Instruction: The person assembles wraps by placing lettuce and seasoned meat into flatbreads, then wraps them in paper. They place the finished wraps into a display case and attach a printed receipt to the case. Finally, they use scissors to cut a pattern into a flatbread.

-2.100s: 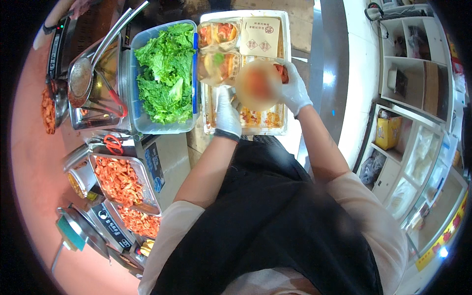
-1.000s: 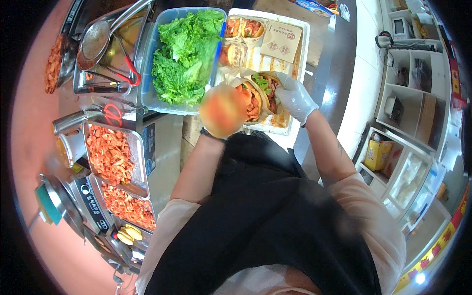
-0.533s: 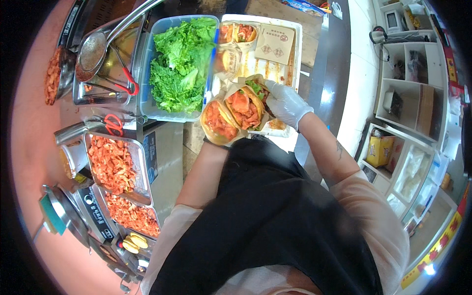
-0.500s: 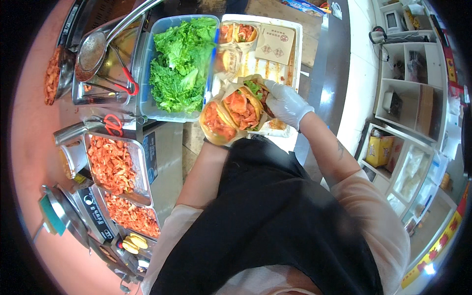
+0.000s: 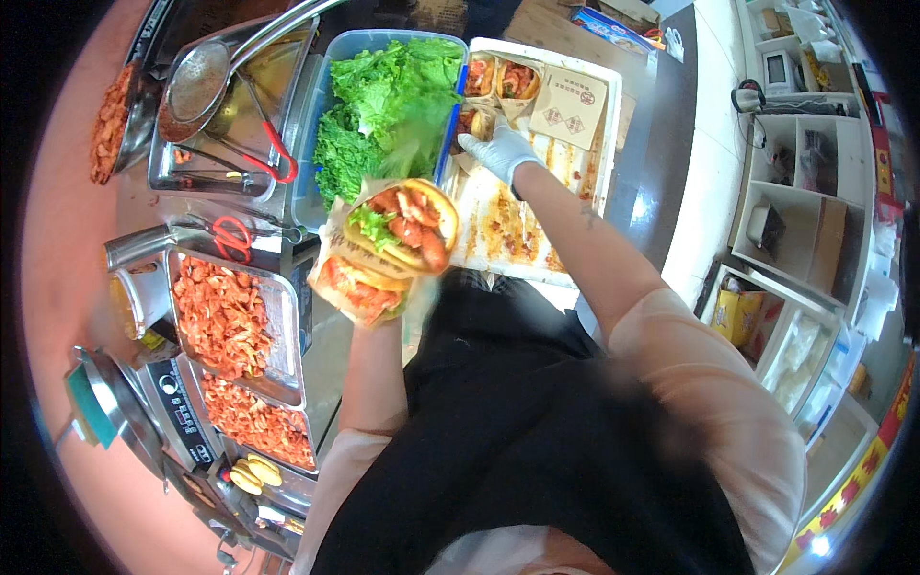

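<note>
"Entry one: left hand?"

"Mine, grasping two wrapped sandwiches, though the fingers themselves are hidden behind paper and filling. Left forearm [image 5: 374, 383] visible below."

"Contents, in order?"

"Upper sandwich [image 5: 414, 225]: round yellow bun, reddish pieces, green leaf, brown wrapper. Lower sandwich [image 5: 362, 287]: same kind, just beside it, nearer my body. Both raised at the end of my forearm, filling sides showing, in front of my unseen fingers."

"Entry two: right hand?"

"Right hand [image 5: 503, 156], white glove, extended over the left part of a sauce-streaked white tray [image 5: 498, 206]. Fingertips [image 5: 467, 143] against the near side of a third sandwich [image 5: 467, 123]. Whether they are clenched on it or merely resting there, I cannot tell."

"Third sandwich, position?"

"In the tray, along its left edge, partly covered by my glove."

"Remaining stock nearby?"

"Two further sandwiches [image 5: 517, 81], wrapped, side by side at the tray's far left corner, just beyond my right hand. One printed brown paper packet [image 5: 567, 103], flat, to their right. One clear tub [image 5: 307, 203], blue along one edge, left of the tray, holding lettuce [image 5: 393, 96]."
</note>
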### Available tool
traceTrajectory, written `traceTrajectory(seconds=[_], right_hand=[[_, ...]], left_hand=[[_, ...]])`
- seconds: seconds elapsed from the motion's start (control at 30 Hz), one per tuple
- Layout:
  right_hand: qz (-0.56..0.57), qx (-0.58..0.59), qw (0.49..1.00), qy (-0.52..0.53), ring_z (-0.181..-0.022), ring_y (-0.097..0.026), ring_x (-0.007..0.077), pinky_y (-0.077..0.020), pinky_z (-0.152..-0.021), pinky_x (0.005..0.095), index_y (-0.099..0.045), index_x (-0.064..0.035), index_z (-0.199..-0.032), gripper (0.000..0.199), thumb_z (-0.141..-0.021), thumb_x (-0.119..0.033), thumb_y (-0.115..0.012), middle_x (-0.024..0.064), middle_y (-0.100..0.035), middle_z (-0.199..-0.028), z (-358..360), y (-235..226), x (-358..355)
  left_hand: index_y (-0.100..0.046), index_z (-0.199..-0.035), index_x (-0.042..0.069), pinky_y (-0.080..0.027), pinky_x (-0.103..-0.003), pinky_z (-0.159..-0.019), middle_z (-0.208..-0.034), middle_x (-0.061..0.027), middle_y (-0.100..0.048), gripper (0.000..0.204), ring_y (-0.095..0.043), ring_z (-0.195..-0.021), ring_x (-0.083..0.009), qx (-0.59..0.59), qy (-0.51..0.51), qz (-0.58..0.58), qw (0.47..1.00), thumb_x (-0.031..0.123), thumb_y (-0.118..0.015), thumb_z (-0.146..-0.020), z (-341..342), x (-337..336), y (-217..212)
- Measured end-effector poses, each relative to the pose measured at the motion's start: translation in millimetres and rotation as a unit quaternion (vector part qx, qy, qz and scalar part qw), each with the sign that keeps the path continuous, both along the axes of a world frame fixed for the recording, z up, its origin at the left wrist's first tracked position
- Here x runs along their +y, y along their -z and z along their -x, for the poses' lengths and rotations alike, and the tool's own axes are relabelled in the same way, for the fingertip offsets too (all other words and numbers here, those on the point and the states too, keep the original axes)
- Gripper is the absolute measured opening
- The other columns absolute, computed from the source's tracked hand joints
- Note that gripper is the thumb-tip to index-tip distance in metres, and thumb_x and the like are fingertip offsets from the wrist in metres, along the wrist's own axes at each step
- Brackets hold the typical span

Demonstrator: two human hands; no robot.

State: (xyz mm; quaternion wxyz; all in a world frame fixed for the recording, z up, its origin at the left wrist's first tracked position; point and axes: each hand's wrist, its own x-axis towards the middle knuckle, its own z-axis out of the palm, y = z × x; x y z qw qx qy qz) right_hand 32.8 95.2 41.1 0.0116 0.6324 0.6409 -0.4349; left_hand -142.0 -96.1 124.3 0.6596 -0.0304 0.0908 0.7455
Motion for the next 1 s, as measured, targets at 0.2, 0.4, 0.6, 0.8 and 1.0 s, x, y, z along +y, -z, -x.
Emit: traceTrajectory(seconds=[0.2, 0.4, 0.6, 0.8, 1.0], right_hand=[[-0.072, 0.056, 0.991, 0.099, -0.115, -0.061, 0.0418, -0.0475, -0.097, 0.0437, -0.048, 0.001, -0.142, 0.058, -0.087, -0.018, -0.053, 0.0328, -0.061, -0.123, -5.0, 10.9, -17.4], [0.042, 0.263, 0.942, 0.206, -0.091, -0.065, 0.0146, -0.0552, -0.082, 0.0298, -0.054, 0.0011, -0.137, 0.048, -0.089, -0.004, -0.048, 0.0086, -0.066, -0.105, -72.5, 21.3, -43.5], [0.112, 0.4, 0.882, 0.224, -0.105, -0.065, 0.0166, -0.0533, -0.091, 0.0306, -0.052, 0.0029, -0.138, 0.051, -0.088, -0.005, -0.049, 0.0124, -0.065, -0.121, -105.7, -102.1, -73.1], [0.088, 0.455, 0.866, 0.19, -0.113, -0.06, 0.0249, -0.049, -0.1, 0.0365, -0.047, 0.0038, -0.141, 0.075, -0.089, -0.046, -0.069, 0.0165, -0.061, -0.127, -171.6, -180.3, -103.3], [0.033, 0.546, 0.808, 0.219, -0.139, -0.042, 0.0264, -0.0371, -0.117, 0.0402, -0.029, -0.0003, -0.152, 0.103, -0.069, -0.011, -0.09, 0.0163, -0.043, -0.15, -266.9, -179.6, -136.0]], left_hand=[[-0.046, -0.144, 0.004, -0.042, -0.055, -0.11, -0.142, -0.0185, -0.052, 0.064, -0.053, -0.128, -0.0379, 0.085, -0.032, -0.005, 0.996, 0.052, -0.042, -0.102, 18.9, -22.7, -3.8], [-0.044, -0.146, 0.004, -0.039, -0.057, -0.112, -0.145, -0.0195, -0.05, 0.066, -0.051, -0.13, -0.039, 0.052, 0.014, -0.007, 0.999, 0.053, -0.044, -0.101, 26.5, -11.3, 5.2], [-0.04, -0.145, -0.001, -0.052, -0.053, -0.099, -0.131, -0.0289, -0.055, 0.072, -0.059, -0.115, -0.0426, 0.048, 0.107, 0.111, 0.987, 0.05, -0.048, -0.095, -9.4, 23.8, -5.0], [-0.041, -0.145, 0.001, -0.05, -0.053, -0.101, -0.136, -0.0247, -0.053, 0.066, -0.056, -0.121, -0.0403, 0.007, 0.252, 0.14, 0.958, 0.049, -0.042, -0.1, -86.3, 48.7, -15.8], [-0.04, -0.146, 0.002, -0.048, -0.054, -0.103, -0.139, -0.0235, -0.05, 0.067, -0.053, -0.124, -0.0404, 0.006, 0.348, 0.103, 0.932, 0.05, -0.043, -0.1, -198.9, 65.4, -38.2]])
